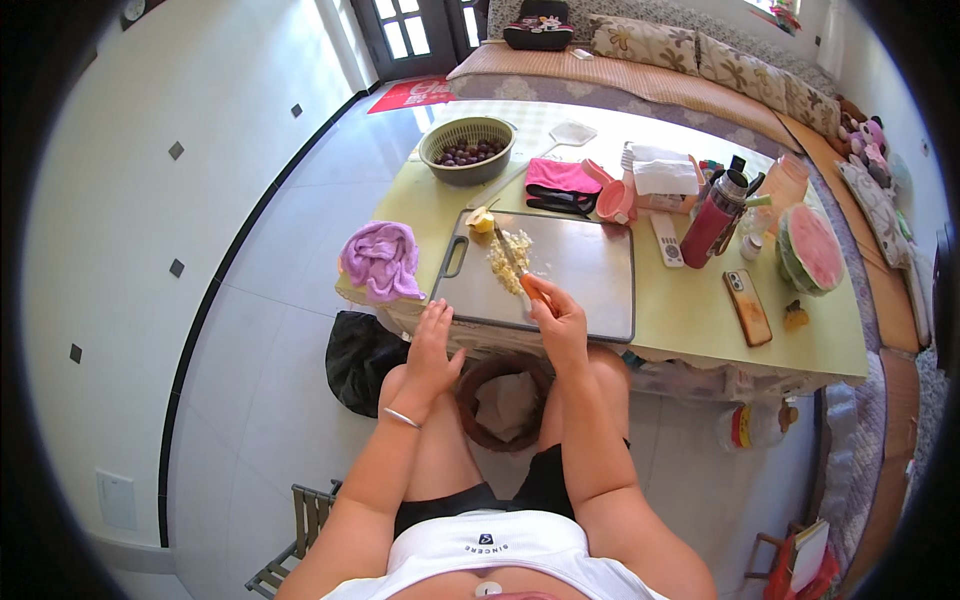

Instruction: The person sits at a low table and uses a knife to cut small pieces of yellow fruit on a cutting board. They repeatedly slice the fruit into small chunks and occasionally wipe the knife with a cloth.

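Note:
My right hand point(560, 320) grips a knife point(515, 262) by its orange handle, the blade resting on a pile of pale chopped food point(507, 255) on a grey cutting board point(590, 275). My left hand point(435, 345) hovers with its fingers spread just off the board's near left corner, holding nothing. A small yellowish piece point(482, 221) lies at the board's far left corner. The board rests on a yellow-green low table point(690, 320).
A purple cloth point(381, 260) lies left of the board. On the table stand a green bowl of dark fruit point(467, 150), a pink item point(562, 180), a red flask point(715, 220), a remote point(667, 240), a phone point(748, 307) and a cut watermelon point(812, 248). A brown basket point(505, 400) sits between my knees.

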{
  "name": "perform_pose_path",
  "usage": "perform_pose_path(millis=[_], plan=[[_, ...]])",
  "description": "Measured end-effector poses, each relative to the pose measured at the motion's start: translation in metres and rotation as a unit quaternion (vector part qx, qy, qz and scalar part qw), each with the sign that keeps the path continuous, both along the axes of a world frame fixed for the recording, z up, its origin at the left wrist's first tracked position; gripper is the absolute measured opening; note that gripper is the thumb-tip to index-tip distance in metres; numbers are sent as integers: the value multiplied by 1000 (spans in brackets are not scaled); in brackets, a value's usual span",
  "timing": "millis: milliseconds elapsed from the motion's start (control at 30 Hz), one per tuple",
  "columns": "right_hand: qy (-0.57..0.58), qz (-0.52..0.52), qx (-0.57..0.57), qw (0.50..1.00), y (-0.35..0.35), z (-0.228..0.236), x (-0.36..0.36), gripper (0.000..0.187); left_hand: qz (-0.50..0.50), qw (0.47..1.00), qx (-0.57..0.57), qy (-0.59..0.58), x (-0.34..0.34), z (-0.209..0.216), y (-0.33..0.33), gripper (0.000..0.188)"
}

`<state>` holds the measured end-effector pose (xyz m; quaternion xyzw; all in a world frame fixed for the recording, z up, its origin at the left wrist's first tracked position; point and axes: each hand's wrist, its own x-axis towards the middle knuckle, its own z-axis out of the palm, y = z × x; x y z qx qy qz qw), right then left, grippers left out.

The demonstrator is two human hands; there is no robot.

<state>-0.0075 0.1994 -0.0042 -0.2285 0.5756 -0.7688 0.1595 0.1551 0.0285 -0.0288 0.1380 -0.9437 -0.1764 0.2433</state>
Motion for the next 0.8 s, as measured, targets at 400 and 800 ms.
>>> perform_pose_path(millis=[400,800], plan=[[-12,-8,-20,1000,-5,-5,0,35,-7,1000,9,13,0,1,-1,70],[-17,-35,-9,999,0,-7,-7,34,-6,1000,11,16,0,2,0,69]])
